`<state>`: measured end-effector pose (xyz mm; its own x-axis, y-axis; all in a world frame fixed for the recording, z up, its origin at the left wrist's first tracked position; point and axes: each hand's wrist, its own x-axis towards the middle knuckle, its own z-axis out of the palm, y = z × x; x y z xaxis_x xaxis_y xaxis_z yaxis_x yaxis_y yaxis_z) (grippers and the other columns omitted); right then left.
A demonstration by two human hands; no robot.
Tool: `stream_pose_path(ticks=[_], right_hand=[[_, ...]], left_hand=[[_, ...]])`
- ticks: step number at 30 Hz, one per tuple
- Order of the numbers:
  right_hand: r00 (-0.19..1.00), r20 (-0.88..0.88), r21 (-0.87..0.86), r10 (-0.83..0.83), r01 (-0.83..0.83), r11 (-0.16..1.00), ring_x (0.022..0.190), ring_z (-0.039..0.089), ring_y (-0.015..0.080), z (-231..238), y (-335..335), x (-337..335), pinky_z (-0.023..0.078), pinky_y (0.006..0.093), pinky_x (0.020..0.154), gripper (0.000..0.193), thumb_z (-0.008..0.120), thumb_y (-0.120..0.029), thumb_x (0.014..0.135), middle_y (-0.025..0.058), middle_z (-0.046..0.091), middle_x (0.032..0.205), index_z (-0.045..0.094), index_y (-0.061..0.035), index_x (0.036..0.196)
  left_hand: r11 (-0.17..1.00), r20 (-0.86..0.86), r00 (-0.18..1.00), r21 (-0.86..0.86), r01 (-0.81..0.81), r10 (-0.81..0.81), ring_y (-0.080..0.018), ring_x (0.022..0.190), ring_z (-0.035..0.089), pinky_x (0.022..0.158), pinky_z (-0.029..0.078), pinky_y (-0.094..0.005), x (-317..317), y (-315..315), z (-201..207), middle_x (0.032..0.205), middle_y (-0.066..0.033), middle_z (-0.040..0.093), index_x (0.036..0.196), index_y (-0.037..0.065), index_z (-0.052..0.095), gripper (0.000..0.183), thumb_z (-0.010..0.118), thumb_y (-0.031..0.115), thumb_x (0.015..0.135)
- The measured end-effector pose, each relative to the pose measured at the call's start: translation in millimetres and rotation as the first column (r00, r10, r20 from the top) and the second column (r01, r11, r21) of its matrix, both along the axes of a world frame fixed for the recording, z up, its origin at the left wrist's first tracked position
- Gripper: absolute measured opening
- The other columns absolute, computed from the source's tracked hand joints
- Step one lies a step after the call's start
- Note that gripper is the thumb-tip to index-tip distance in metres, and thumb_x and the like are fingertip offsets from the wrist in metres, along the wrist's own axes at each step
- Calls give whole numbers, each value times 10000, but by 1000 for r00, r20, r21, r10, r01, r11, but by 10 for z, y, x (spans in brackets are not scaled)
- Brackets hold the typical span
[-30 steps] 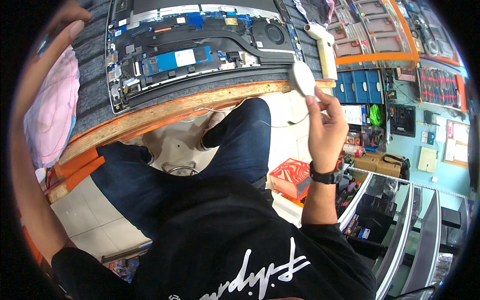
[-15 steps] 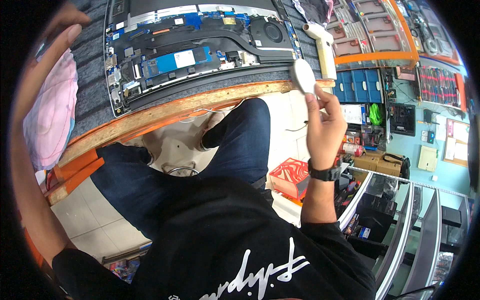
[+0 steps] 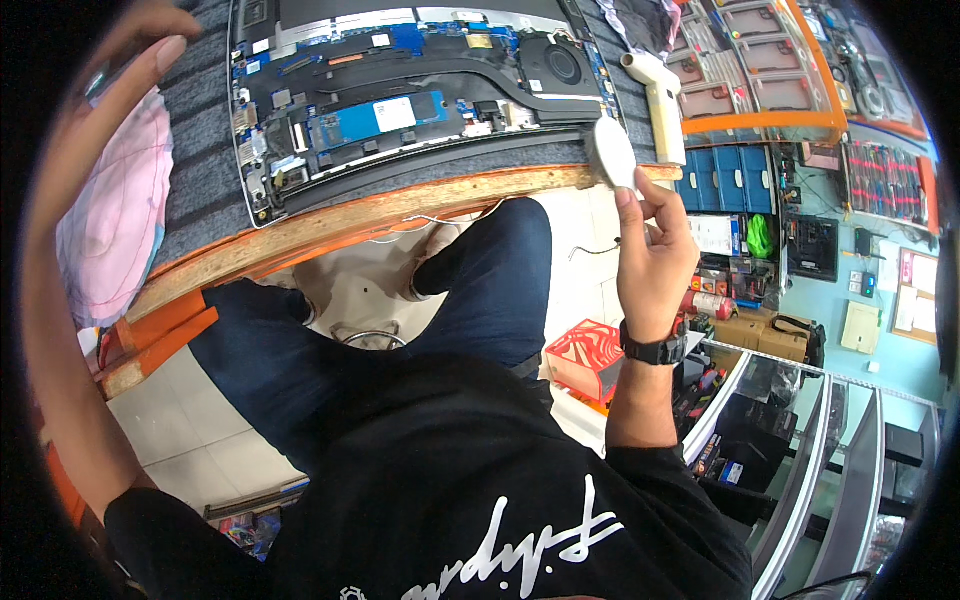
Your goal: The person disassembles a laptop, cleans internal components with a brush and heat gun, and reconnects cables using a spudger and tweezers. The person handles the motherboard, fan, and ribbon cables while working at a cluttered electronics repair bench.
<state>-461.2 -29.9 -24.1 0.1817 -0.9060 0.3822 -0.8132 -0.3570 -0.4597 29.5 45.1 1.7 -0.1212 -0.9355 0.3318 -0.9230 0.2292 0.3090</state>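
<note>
**A:** So how far along were you?

**B:** Partway, I'd guess. The laptop [image 3: 415, 95] lay ahead and left of my right hand [image 3: 655, 250], cover already off, fan [image 3: 562, 66] and blue module [image 3: 345, 125] sitting in place. Cover wasn't back on, so closing up was left at least.

**A:** And your grip?

**B:** Right thumb and fingers pinched a white oval brush [image 3: 614, 155], bristles by the laptop's near right corner. Couldn't tell if they touched. Left hand [image 3: 105, 110] looked loose, way off left; no idea if anything was in it tbh.

**A:** Bench and room?

**B:** Grey ribbed mat [image 3: 190, 150] over a wooden edge [image 3: 400, 195]. Cream pistol-shaped tool [image 3: 664, 110] just right of the brush, pink cloth [image 3: 115, 210] near my left hand. Blue drawers [image 3: 735, 178] right of my right grip, white-framed rack [image 3: 797, 470] behind it, red patterned box [image 3: 585, 350] below.
</note>
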Motion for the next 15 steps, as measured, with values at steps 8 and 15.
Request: stream_pose_path(ticks=[8, 15], right_hand=[[903, 63, 118, 425, -430, 895, 722, 694, 165, 112, 684, 954, 523, 283, 633, 268, 798, -50, 905, 149, 757, 957, 700, -1, 1150], [865, 92, 149, 494, -502, 852, 891, 723, 138, 241, 567, 1049, 554, 253, 760, 274, 755, 26, 915, 131, 779, 1059, 731, 18, 1187]], left_hand=[[972, -56, 992, -211, 103, -117, -239, 959, 660, 866, 489, -361, -121, -8, 1, 1000, -114, 705, 1039, 6, 739, 213, 734, 192, 935], [941, -74, 972, -276, 195, -223, -244, 799, 688, 717, 530, -348, -301, 47, 177, 870, -123, 721, 965, 4, 748, 175, 763, 167, 904]])
